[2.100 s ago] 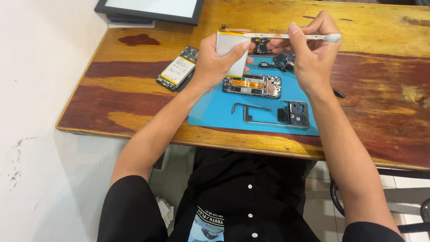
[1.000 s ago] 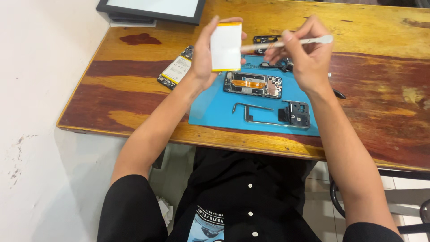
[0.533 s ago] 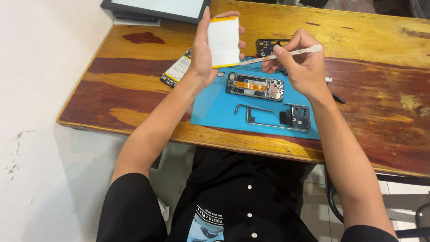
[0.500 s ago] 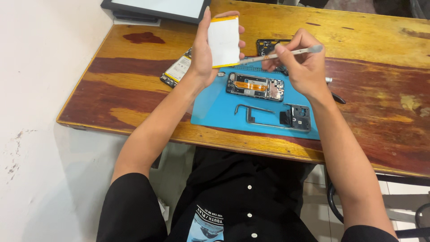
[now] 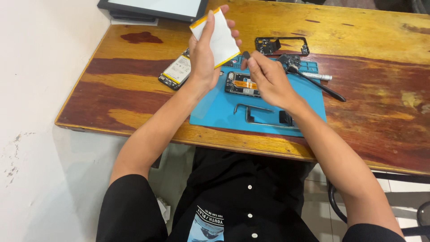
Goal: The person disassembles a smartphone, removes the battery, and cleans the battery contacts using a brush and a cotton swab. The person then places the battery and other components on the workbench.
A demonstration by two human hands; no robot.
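On the wooden table (image 5: 358, 112), the left hand (image 5: 204, 58) grips a white battery (image 5: 217, 38); the right hand (image 5: 268, 80) hovers loosely curled, empty.

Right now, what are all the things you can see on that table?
Battery: one, white with yellow edge, held up in the left hand.
Second battery: one, white and yellow, on the table left of the mat.
Mat: one, blue, middle of the wooden table.
Open phone: one, dark, on the mat.
Frame: one, black, behind the mat.
Pen tool: one, white, on the mat's right edge.
Screen: one, dark-rimmed, far left corner.
Left hand: grips the battery.
Right hand: over the phone; what it grips is unclear.
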